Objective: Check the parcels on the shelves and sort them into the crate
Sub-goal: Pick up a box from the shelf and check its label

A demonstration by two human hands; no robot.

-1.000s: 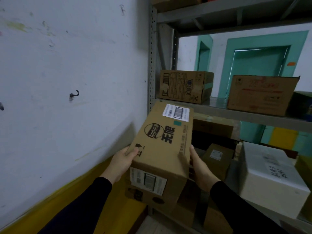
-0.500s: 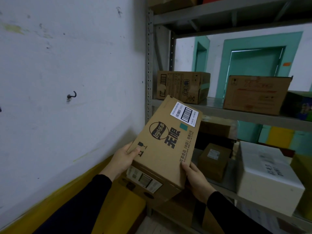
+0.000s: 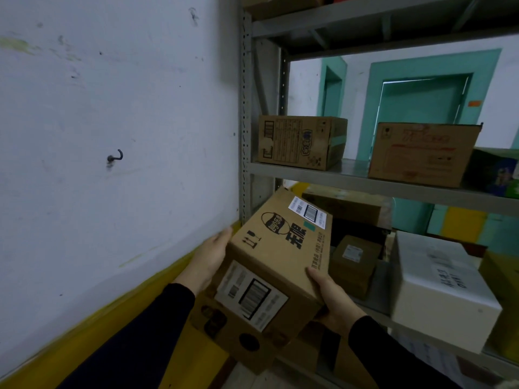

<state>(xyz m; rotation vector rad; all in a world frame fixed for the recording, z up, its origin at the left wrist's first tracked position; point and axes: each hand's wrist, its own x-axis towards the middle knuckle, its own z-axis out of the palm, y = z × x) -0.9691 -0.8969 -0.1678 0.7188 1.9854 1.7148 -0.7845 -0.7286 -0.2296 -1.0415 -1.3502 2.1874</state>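
I saw two hands holding a brown cardboard box (image 3: 280, 265) in front of the gray metal shelf rack (image 3: 365, 183). The box was tilted, with one barcode label (image 3: 307, 212) on top and a bigger label (image 3: 251, 296) on the near end. The left hand (image 3: 210, 261) lay flat on the box's left side, fingers straight and close together. The right hand (image 3: 332, 297) cupped the box's lower right corner, thumb on the top edge; I could not tell how its other fingers lay. On the rack sat a small brown parcel (image 3: 355, 262) and a white box (image 3: 441, 293), right of the held box. Two more cardboard boxes (image 3: 300, 141) sat one shelf higher.
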